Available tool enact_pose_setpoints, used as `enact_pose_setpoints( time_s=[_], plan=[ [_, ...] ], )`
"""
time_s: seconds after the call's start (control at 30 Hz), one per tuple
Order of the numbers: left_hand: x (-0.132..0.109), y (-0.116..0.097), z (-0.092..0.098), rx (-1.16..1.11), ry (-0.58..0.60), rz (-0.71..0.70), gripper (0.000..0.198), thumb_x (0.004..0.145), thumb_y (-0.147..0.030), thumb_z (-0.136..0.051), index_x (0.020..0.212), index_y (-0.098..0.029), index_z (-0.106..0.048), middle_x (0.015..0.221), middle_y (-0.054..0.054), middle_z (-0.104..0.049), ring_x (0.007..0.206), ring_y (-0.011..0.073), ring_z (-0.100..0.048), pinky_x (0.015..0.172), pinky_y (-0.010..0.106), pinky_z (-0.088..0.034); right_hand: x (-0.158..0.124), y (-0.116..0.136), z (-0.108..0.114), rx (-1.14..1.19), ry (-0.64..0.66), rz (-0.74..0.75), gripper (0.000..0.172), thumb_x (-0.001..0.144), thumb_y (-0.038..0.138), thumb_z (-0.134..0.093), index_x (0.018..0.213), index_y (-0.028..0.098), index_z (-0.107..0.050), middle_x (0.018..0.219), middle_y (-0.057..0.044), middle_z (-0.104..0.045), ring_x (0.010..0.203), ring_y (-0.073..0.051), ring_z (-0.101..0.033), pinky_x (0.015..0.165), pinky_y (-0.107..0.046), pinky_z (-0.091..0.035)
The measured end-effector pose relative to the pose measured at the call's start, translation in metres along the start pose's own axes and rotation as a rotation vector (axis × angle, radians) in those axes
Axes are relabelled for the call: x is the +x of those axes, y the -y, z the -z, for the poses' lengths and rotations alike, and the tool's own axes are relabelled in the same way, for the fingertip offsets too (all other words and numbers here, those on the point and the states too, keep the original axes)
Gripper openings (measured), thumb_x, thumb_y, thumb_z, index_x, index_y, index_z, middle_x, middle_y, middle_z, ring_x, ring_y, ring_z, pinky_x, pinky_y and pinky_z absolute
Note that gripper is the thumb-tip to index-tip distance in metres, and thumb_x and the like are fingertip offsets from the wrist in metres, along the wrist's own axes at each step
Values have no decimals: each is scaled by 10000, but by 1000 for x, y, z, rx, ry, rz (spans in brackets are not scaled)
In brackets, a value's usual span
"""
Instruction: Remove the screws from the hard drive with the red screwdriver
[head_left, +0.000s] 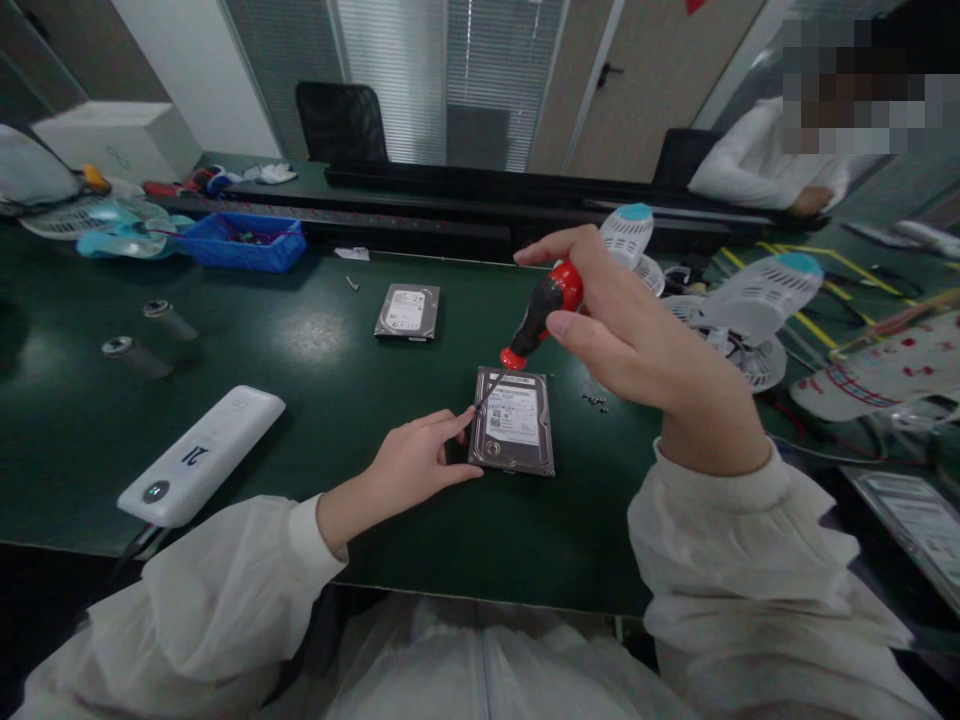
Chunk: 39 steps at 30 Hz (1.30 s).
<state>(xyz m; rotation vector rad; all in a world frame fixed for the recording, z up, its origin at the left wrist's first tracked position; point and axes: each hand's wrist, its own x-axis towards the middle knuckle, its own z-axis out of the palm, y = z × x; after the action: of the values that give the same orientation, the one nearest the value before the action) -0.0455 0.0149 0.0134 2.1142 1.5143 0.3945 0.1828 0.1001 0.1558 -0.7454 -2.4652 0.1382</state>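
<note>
Hard disk drive point(513, 425): flat on the green bench point(420, 560), right of the left hand point(412, 460), below and left of the right hand point(630, 335); long axis points away from the body.
Left hand: nearer; digits spread, fingertips at the drive's left edge, thumb at its near-left corner.
Right hand: clamped on the red-and-black screwdriver point(541, 312); shaft slants down-left to the drive's left edge, beside the left fingertips.
Drive finish: dark metal casing, pale printed label point(514, 408) upward.
</note>
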Motion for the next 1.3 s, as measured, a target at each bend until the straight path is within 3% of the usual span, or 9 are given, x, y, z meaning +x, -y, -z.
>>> enact_pose_setpoints(
  time_s=[0.1, 0.3, 0.4, 0.53, 0.77, 0.9, 1.0, 1.2, 1.3],
  plan=[
    [0, -1, 1, 9, 6, 4, 740, 900, -451, -752, 1562, -263, -479, 1029, -7, -647, 712, 135, -597, 641, 270, -426, 0, -3, -3, 93, 6, 43, 457, 993, 402, -462, 1413, 226, -433, 1318, -110, -633, 1011, -261, -654, 852, -449, -549],
    [-1, -1, 0, -6, -1, -8, 725, 906, -460, -743, 1556, -268, -486, 1029, -8, -651, 694, 129, -595, 643, 270, -428, 2, -3, -8, -76, -80, -82, 522, 917, 632, -633, 1251, 239, -558, 944, -41, -704, 690, -188, -613, 635, -352, -498],
    [-1, 1, -1, -1, -14, -15, 717, 911, -483, -731, 1553, -277, -489, 1013, -8, -654, 702, 138, -596, 645, 273, -425, 1, 0, -7, -101, -87, -51, 425, 978, 576, -545, 1232, 241, -601, 1083, -89, -722, 958, -281, -695, 811, -435, -561],
    [-1, 2, -2, -19, -9, -20, 720, 914, -488, -722, 1558, -269, -483, 1027, -5, -651, 701, 137, -598, 646, 276, -434, 0, 4, -9, 41, -102, 57, 433, 1007, 356, -426, 1425, 266, -501, 1609, -120, -473, 1434, -346, -508, 1108, -563, -489],
    [0, 1, -1, -1, -11, -27, 714, 908, -499, -724, 1547, -276, -497, 1000, -8, -651, 693, 139, -596, 630, 272, -423, 3, 4, -19, -6, -143, -84, 503, 966, 586, -562, 1354, 267, -542, 1154, -93, -725, 948, -269, -695, 825, -437, -580],
    [0, 0, 1, 2, 6, -3, 732, 908, -499, -728, 1555, -251, -491, 1013, 0, -652, 681, 135, -590, 620, 274, -419, 3, 5, -19, -27, -168, -45, 326, 1012, 424, -468, 1248, 242, -600, 1272, -122, -688, 1154, -299, -661, 997, -490, -549],
    [0, 1, 0, 5, 0, -13, 732, 909, -488, -729, 1556, -247, -487, 1032, 3, -655, 700, 139, -598, 641, 279, -433, 2, 5, -18, 70, -157, 47, 408, 974, 268, -424, 1365, 244, -538, 1484, -117, -589, 1368, -297, -559, 1156, -516, -468],
    [0, 1, -1, 9, -5, -8, 711, 906, -489, -721, 1546, -271, -502, 995, -3, -665, 717, 149, -612, 618, 270, -421, 1, 1, -18, -19, -151, -76, 417, 985, 494, -553, 1324, 253, -578, 1190, -93, -726, 995, -270, -696, 918, -447, -567],
    [0, 0, -1, 1, -6, -4, 710, 907, -483, -723, 1548, -271, -503, 995, -5, -659, 712, 147, -610, 611, 269, -415, 2, -1, -17, -109, -146, -83, 429, 999, 575, -502, 1243, 242, -617, 1119, -86, -725, 954, -263, -687, 869, -429, -554]
  ],
)
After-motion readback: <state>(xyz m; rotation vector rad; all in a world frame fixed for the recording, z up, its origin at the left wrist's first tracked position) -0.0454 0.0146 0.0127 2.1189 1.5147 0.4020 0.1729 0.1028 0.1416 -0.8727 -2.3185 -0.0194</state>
